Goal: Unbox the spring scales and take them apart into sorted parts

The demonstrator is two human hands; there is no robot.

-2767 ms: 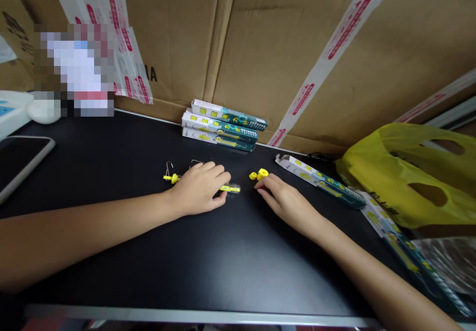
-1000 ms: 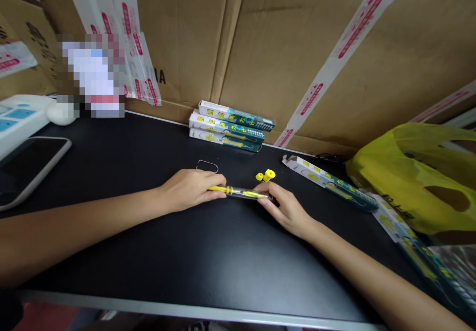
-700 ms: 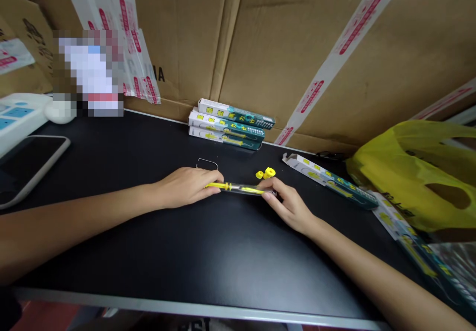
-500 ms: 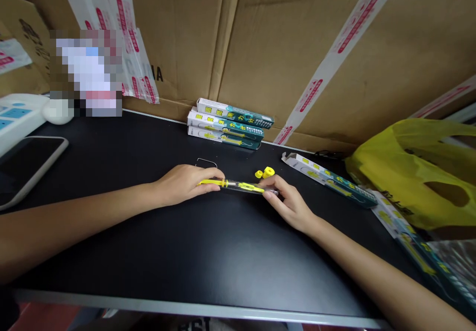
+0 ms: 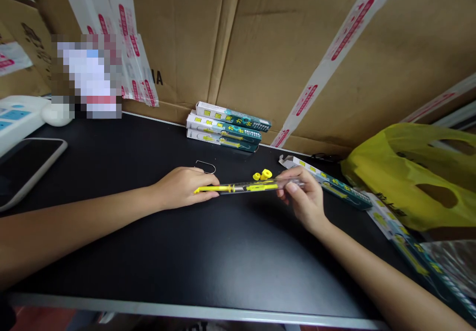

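A spring scale (image 5: 238, 189) with a clear tube and yellow inner parts lies level between my hands, just above the black table. My left hand (image 5: 184, 187) is closed on its left end, fingertips pinching near a yellow strip. The thumb and fingers of my right hand (image 5: 303, 194) grip the right part of the clear tube, hiding some of it. Behind the tube, two small yellow caps (image 5: 265, 174) rest on the table near my right hand. A bent metal wire hook (image 5: 206, 165) lies just beyond my left fingers.
Several printed boxes (image 5: 228, 135) are stacked against the cardboard (image 5: 178, 38) at the back. More boxes (image 5: 345, 192) lie at the right beside a yellow plastic bag (image 5: 394, 157). A phone (image 5: 26, 169) and a white power strip (image 5: 22, 115) are at the left.
My right hand has moved right along with its end of the clear tube, and more of the tube shows between my hands. My left hand has stayed nearly in place.
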